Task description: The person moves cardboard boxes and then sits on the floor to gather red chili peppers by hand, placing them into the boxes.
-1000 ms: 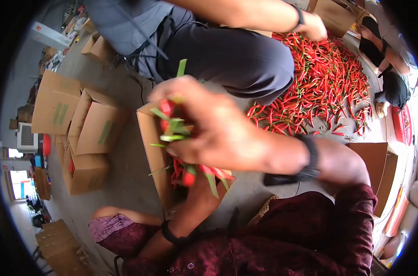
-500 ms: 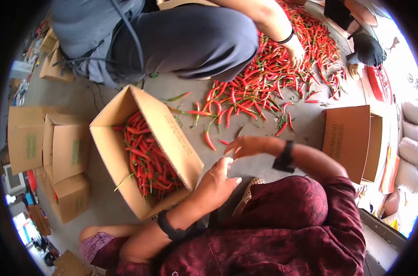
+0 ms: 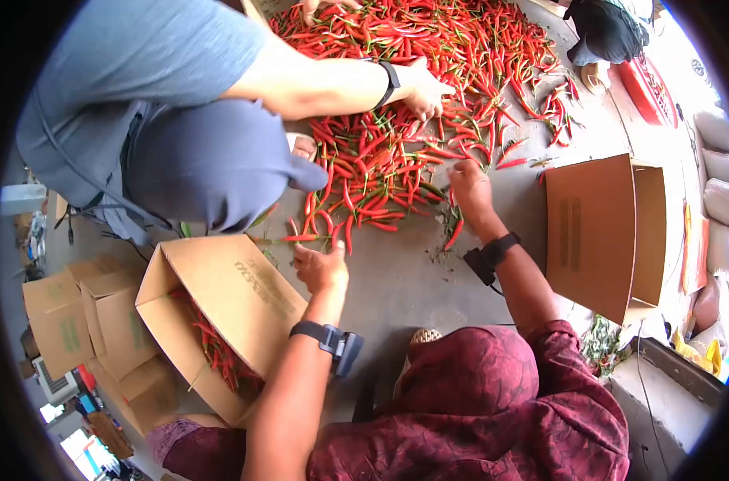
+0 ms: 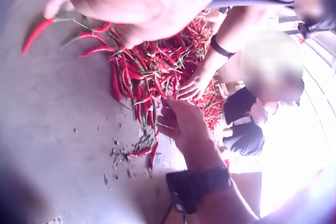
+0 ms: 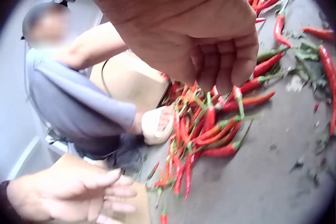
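Red chillies (image 3: 396,152): lay in a broad heap spread flat on the grey concrete floor (image 3: 405,280), thinning to loose strays at the near edge, probably so that each pod could be reached and picked over singly.
Left hand (image 3: 320,268): rested at the near fringe of the heap, fingers fairly straight and close together, touching or just above a stray pod; whether it actually pinched one could not be told.
Right hand (image 3: 470,188): reached further out to the right edge of the heap, fingers curled downward over a few pods; the wrist view showed the bent fingertips (image 5: 226,71) above the chillies with nothing clearly gripped.
Open carton (image 3: 220,321): stood just left of the left forearm, tipped so its mouth faced the person, with chillies already lying inside; that tilt likely kept the drop short.
Second carton (image 3: 597,232): sat to the right, on its side and well apart from the heap.
Stacked cartons (image 3: 84,313): waited at the far left, near the open one.
Other person's hand (image 3: 425,88): worked in the heap from the opposite side.
Green stem scraps (image 3: 449,228): littered the floor by the right hand.
Writing: dark print ran along the open carton's flap and green marks showed on the stacked cartons, all too small to read.
Wrist bands (image 3: 332,341): dark straps carried the cameras.
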A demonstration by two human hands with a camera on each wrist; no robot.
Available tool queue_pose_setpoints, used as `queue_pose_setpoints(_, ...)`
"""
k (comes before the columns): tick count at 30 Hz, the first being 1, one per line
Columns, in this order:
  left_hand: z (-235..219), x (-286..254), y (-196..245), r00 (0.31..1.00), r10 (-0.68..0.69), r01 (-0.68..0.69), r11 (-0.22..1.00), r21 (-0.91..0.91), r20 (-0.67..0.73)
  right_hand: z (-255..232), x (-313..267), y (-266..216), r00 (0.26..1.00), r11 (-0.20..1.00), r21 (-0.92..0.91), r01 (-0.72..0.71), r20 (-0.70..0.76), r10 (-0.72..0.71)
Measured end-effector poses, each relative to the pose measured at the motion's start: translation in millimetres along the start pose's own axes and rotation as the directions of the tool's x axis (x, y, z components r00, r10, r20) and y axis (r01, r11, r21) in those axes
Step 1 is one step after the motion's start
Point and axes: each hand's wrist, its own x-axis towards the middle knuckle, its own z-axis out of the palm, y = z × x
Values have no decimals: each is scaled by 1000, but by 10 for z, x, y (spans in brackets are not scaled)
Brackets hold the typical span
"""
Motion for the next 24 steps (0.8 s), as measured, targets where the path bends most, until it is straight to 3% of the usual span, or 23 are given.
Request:
queue_pose_setpoints(1,4,150,38,1000,-3,2,1000,-16,-30,-31,126,118,995,996,1,87,-46,-86)
queue_pose_setpoints(3,221,672,-104,991,29,-35,998,-43,-131,-64,299,154,993,994,-60,92,-69,-96)
queue_pose_setpoints(4,234,704,29,983,73,-72,997,12,-171,-93,378,132,991,992,-89,93,-89,-101)
queue_pose_setpoints(5,295,908,16,996,-21,15,997,-74,-81,-165,394,-72,977,955,-277,101,-154,-148)
queue_pose_setpoints(6,437,1196,-113,993,-117,119,981,-151,20,-195,481,-44,961,944,-323,66,-233,-147)
queue_pose_setpoints(7,491,1247,-113,999,-22,15,989,-150,-44,-218,562,-26,942,928,-370,37,-296,-155)
queue_pose_setpoints(8,541,1317,-106,998,-37,32,996,-88,-58,-213,632,-29,920,909,-416,8,-354,-170)
queue_pose_setpoints(10,558,1276,53,994,-70,73,997,30,-84,-152,683,-55,957,894,-448,25,-247,-151)
queue_pose_setpoints(11,387,1072,212,992,111,-115,991,-61,-66,-107,661,-76,972,885,-465,36,-188,-139)
queue_pose_setpoints(13,400,904,444,986,166,-161,954,-251,-2,80,570,-173,987,872,-485,62,-99,-125)
queue_pose_setpoints(14,438,900,548,979,203,-182,920,-348,27,138,433,-271,972,887,-441,135,-114,-204)
queue_pose_setpoints(15,524,981,559,960,217,-100,855,-508,178,115,368,-375,979,880,-449,152,-55,-197)
queue_pose_setpoints(16,555,1012,568,951,198,-43,846,-532,239,83,313,-479,982,873,-455,174,9,-190)
queue_pose_setpoints(17,579,1042,565,938,177,17,834,-551,297,84,264,-544,957,851,-478,215,-72,-282)
queue_pose_setpoints(20,529,999,594,893,158,119,820,-560,421,321,446,-468,811,745,-327,582,162,-562)
queue_pose_setpoints(22,708,1116,523,925,135,89,833,-546,356,415,343,-704,637,614,-176,770,143,-757)
queue_pose_setpoints(24,928,1269,407,948,91,92,838,-538,304,622,407,-759,579,540,-227,811,181,-795)
